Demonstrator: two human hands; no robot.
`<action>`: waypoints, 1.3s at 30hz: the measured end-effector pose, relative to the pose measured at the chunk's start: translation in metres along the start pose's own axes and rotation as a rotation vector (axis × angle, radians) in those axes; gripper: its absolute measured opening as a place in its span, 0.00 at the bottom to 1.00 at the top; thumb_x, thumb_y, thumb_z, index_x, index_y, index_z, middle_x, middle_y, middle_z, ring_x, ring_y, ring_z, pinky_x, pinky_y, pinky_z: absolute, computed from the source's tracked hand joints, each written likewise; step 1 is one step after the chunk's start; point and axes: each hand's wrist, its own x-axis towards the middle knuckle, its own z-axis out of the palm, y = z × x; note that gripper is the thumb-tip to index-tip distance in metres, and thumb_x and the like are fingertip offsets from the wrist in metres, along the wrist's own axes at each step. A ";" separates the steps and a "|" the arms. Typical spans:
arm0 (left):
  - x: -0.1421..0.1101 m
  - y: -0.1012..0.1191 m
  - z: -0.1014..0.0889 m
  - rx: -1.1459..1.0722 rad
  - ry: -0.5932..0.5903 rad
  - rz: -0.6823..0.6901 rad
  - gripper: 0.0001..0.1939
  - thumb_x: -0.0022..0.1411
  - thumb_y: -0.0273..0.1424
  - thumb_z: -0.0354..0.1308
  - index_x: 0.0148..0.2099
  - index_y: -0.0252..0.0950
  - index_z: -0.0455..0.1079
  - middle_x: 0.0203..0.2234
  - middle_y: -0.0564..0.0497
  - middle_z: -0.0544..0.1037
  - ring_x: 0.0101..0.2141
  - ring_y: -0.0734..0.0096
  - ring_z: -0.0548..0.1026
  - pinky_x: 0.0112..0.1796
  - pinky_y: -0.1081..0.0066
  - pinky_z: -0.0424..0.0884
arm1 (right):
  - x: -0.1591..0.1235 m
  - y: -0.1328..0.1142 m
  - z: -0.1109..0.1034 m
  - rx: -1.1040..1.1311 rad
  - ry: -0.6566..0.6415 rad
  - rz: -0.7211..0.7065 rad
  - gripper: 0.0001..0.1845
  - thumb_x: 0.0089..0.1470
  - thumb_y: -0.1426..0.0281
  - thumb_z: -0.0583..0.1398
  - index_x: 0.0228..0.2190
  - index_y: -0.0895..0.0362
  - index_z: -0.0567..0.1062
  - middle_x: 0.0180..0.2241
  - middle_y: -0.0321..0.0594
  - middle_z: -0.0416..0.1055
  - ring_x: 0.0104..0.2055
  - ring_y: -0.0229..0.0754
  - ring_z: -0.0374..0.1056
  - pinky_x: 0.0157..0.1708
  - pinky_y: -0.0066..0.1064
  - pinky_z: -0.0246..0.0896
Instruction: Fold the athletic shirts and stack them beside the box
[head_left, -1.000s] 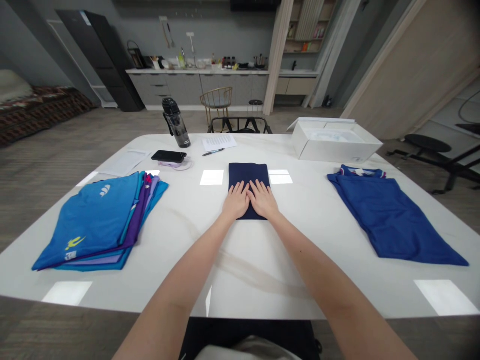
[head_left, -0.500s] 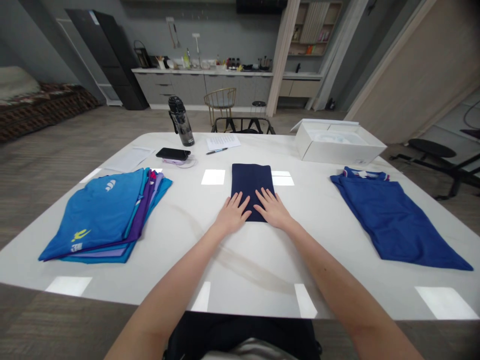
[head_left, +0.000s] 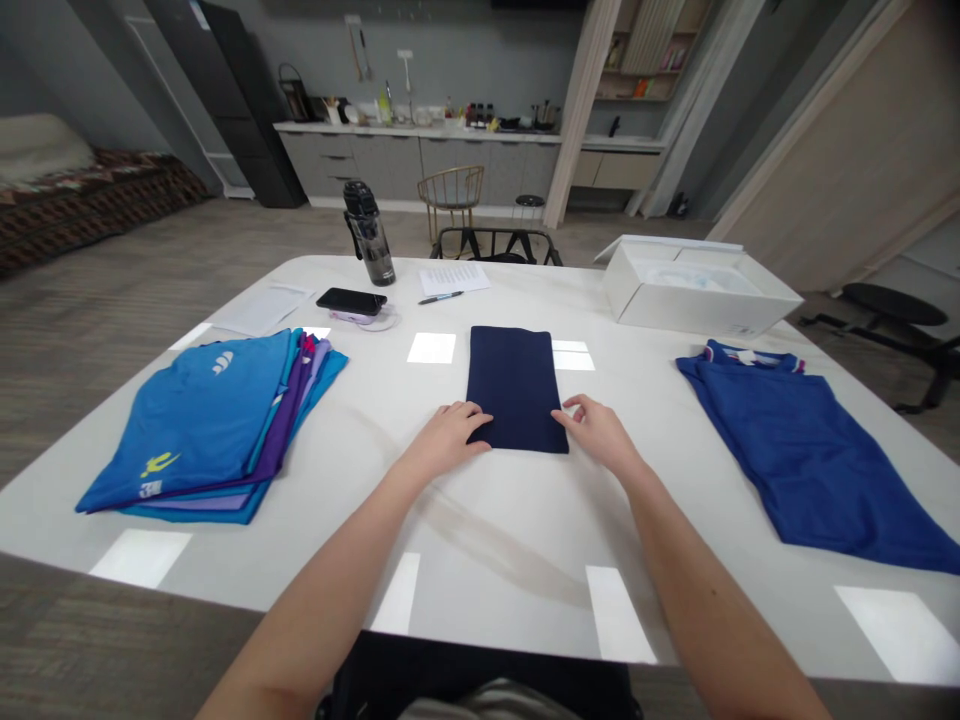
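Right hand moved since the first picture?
Yes. Judged against the white box, the right hand has shifted right and nearer the camera, from atop the navy cloth to its right edge.

Covered edges, a clipped garment, print too small to read
The left grip (head_left: pixel 448 436) covers part of one side of the navy cloth (head_left: pixel 517 380); whether the right grip (head_left: pixel 598 432) pinches the opposite side or only touches it cannot be told. Both forearms (head_left: pixel 341 560) run off the bottom edge. The blue garment (head_left: pixel 795 450) loses its lower corner to the right edge. At left, the top shirt (head_left: pixel 210 410) hides most of the purple garment (head_left: pixel 282 440) beneath. The phone (head_left: pixel 352 301) partly covers a lilac object (head_left: pixel 358 318). The paper's (head_left: pixel 454 277) print is illegible, the white box's (head_left: pixel 690 308) contents are indistinct, and the refrigerator (head_left: pixel 232 90) is cut off at the top.
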 end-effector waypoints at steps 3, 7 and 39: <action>-0.003 -0.003 -0.009 -0.015 -0.037 0.032 0.19 0.65 0.31 0.60 0.58 0.41 0.73 0.50 0.47 0.77 0.51 0.59 0.75 0.53 0.59 0.70 | -0.004 -0.004 -0.008 -0.046 -0.157 0.117 0.23 0.58 0.46 0.61 0.33 0.53 0.79 0.26 0.40 0.76 0.32 0.46 0.73 0.32 0.32 0.59; -0.004 -0.008 -0.011 -0.066 -0.048 0.016 0.16 0.61 0.25 0.59 0.51 0.40 0.76 0.46 0.49 0.79 0.45 0.62 0.77 0.48 0.64 0.72 | -0.008 -0.010 -0.006 -0.117 -0.184 0.162 0.23 0.56 0.46 0.62 0.28 0.52 0.77 0.27 0.42 0.77 0.32 0.46 0.72 0.30 0.31 0.55; -0.009 0.027 0.000 -0.020 0.095 0.182 0.14 0.70 0.34 0.58 0.56 0.39 0.72 0.54 0.45 0.74 0.53 0.59 0.73 0.55 0.60 0.68 | -0.006 -0.043 -0.009 0.592 -0.243 0.350 0.29 0.53 0.55 0.68 0.49 0.62 0.76 0.26 0.39 0.76 0.22 0.37 0.65 0.20 0.28 0.53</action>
